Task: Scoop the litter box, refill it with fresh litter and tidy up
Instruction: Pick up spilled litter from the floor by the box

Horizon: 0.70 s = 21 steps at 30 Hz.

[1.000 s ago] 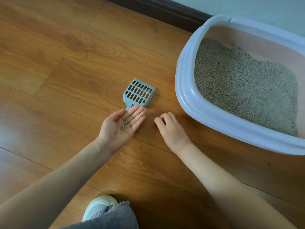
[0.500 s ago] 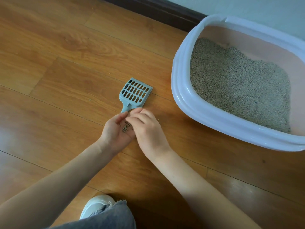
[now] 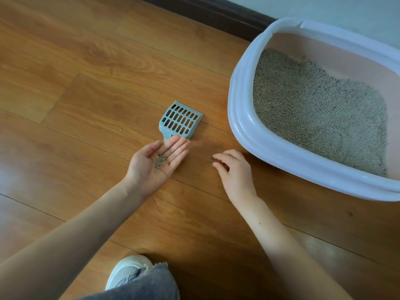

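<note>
The litter box [image 3: 242, 126] sits on the wood floor [image 3: 86, 87] at the right, up near the wall w/ the dark baseboard [image 3: 216, 11]. White rim outside, pinkish walls inside. It's got grey litter [image 3: 320, 109] spread over the bottom, piled a bit higher toward the back left, w/ bare pink wall showing above it.

The scoop [image 3: 180, 120] lies flat on the floor just left of the box, slotted blue-grey head pointing away from the person, nothing in it. Its handle end is hidden under the left hand's fingertips.

Left hand [image 3: 158, 163] is palm up, fingers straight and together, basically acting as a little tray: a small clump of litter bits [image 3: 160, 162] rests in the palm.

Right hand [image 3: 234, 169] is palm down btwn the left hand and the box, fingers loosely curled, tips right by a few stray grains [image 3: 208, 159] on the floor. Can't tell if it's actually pinching any.

Bottom edge: a white shoe [image 3: 127, 269] and frayed jeans hem [image 3: 149, 280].
</note>
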Each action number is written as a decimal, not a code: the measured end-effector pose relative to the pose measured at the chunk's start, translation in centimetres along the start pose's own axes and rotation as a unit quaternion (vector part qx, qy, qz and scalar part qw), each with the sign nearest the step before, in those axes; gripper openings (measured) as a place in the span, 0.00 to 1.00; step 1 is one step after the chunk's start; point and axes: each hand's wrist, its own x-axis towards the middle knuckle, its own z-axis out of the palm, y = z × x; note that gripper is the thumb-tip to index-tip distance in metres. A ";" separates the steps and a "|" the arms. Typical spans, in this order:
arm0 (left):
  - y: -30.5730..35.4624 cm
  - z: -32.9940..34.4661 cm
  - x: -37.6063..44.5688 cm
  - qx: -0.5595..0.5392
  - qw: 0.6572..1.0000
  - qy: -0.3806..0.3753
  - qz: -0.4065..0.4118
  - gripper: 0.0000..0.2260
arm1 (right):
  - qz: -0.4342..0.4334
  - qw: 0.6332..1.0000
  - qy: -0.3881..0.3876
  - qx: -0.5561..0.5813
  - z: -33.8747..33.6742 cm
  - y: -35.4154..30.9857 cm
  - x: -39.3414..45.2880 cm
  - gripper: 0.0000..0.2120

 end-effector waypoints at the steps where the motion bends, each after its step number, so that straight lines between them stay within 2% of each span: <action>1: 0.0 0.0 0.0 0.001 1.000 -0.001 -0.001 0.21 | -0.004 1.000 0.006 0.005 0.2 -0.1 0.1 0.12; 7: -0.2 0.1 -0.1 -0.001 1.000 -0.001 -0.006 0.20 | -0.059 0.998 -0.004 -0.018 0.5 -0.2 0.8 0.08; 10: -0.2 0.1 0.0 -0.001 1.000 -0.002 -0.008 0.20 | -0.117 0.989 -0.035 -0.087 0.5 -0.1 1.1 0.06; 13: -0.5 0.1 0.0 0.001 1.000 -0.003 -0.010 0.20 | -0.127 0.977 -0.059 -0.164 1.4 -0.2 1.5 0.04; 15: -0.7 0.1 0.0 0.004 1.000 -0.003 -0.011 0.20 | -0.122 0.967 -0.072 -0.213 1.5 -0.9 1.7 0.07; 17: -0.9 0.1 0.1 0.012 1.000 -0.005 -0.012 0.21 | -0.127 0.972 -0.072 -0.186 1.4 -2.0 1.7 0.05; 21: -1.3 -0.3 0.3 0.030 1.000 0.005 -0.008 0.21 | -0.140 0.989 -0.037 -0.033 1.5 -6.2 0.8 0.05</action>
